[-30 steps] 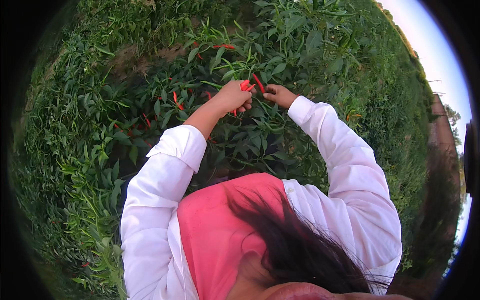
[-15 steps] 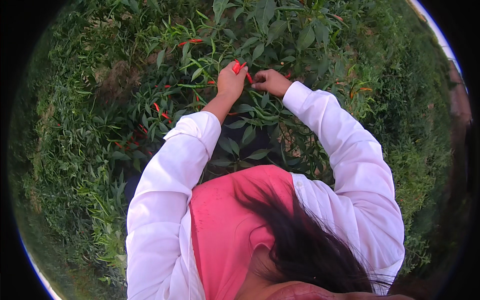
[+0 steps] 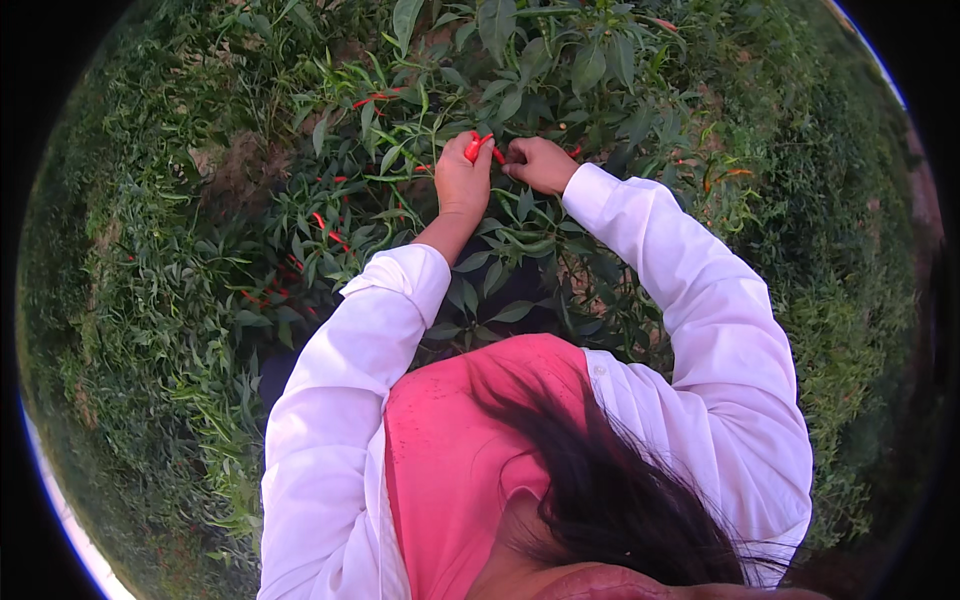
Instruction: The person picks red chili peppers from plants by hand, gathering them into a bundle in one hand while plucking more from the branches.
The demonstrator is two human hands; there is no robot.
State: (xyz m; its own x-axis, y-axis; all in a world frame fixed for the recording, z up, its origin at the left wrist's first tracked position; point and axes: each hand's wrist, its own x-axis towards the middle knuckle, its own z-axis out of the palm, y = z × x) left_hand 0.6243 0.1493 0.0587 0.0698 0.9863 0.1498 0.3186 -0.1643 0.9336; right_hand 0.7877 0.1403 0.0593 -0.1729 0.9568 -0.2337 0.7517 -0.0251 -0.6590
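Head view: a single red chilli lies between the hands, slanting down rightward, its lower end at the right hand's fingertips — those are bent together, grip unclear. The left hand is closed around red chillies — no container shows.

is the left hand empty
No, the left hand is closed around red peppers that show at the top of its grip.
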